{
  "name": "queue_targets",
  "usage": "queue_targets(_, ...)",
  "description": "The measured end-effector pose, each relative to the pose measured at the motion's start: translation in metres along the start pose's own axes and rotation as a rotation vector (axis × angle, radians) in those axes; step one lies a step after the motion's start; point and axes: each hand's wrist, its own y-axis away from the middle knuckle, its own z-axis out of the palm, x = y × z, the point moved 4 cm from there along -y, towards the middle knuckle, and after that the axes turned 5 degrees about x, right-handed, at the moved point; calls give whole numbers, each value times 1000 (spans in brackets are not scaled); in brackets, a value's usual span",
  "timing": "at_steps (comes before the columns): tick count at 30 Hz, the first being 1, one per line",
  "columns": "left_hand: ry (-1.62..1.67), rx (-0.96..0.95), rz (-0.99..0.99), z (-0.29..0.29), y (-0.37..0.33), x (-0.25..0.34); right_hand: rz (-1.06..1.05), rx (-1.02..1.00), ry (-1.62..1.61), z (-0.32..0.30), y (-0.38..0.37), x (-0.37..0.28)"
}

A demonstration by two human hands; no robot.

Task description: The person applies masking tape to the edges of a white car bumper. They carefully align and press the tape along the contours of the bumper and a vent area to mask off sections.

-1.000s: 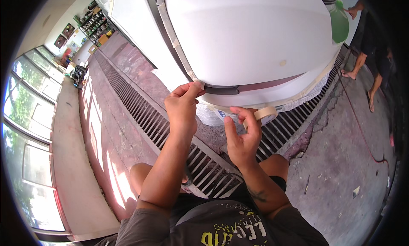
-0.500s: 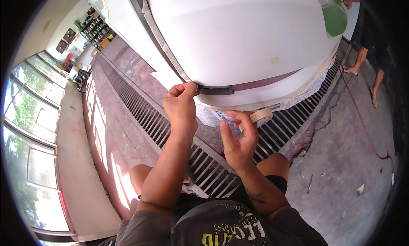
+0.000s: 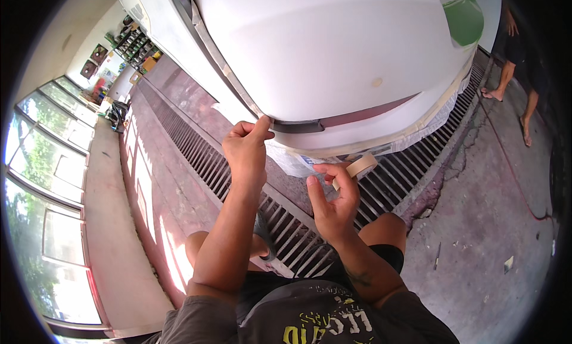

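Observation:
My left hand (image 3: 245, 150) is closed in a pinch at the lower corner of a white car panel (image 3: 322, 52), where a strip of masking tape (image 3: 205, 43) running along the panel gap meets my fingertips. The exact grip is partly hidden. Beside the fingers lies a dark recess (image 3: 298, 127), followed by a dull red band (image 3: 369, 113). My right hand (image 3: 336, 204), lower and to the right, carries a roll of masking tape (image 3: 362, 165) on its fingers, thumb apart from them. Newspaper masking (image 3: 411, 142) hangs along the car's lower edge.
Metal floor grating (image 3: 298, 243) runs beneath the car and my legs. A green patch (image 3: 463, 19) marks the panel's far right, near another person's bare legs (image 3: 506, 79). A thin cable (image 3: 512, 177) crosses the cracked floor. Windows (image 3: 53, 231) line the left; loaded shelves (image 3: 132, 45) stand far back.
My left hand has shifted slightly left, still pinched at the panel corner. The right hand and tape roll have barely moved. The other person's hand has left the green patch and hangs lower.

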Motion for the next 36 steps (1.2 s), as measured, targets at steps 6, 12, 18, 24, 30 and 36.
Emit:
queue_targets(6,9,-47,30,-8,-3,-6,41,-47,99,-21,39,27)
queue_targets(12,40,25,16,2,-3,0,142,-17,132,-47,34,43)
queue_targets(18,80,9,189,10,-9,17,139,12,102,-65,26,65)
queue_targets(24,62,160,113,15,5,4,289,42,181,-75,68,129)
queue_targets(30,80,31,-136,24,28,3,314,-25,291,-77,97,169)
queue_targets(36,39,36,63,5,21,-19,337,-51,305,-84,103,185)
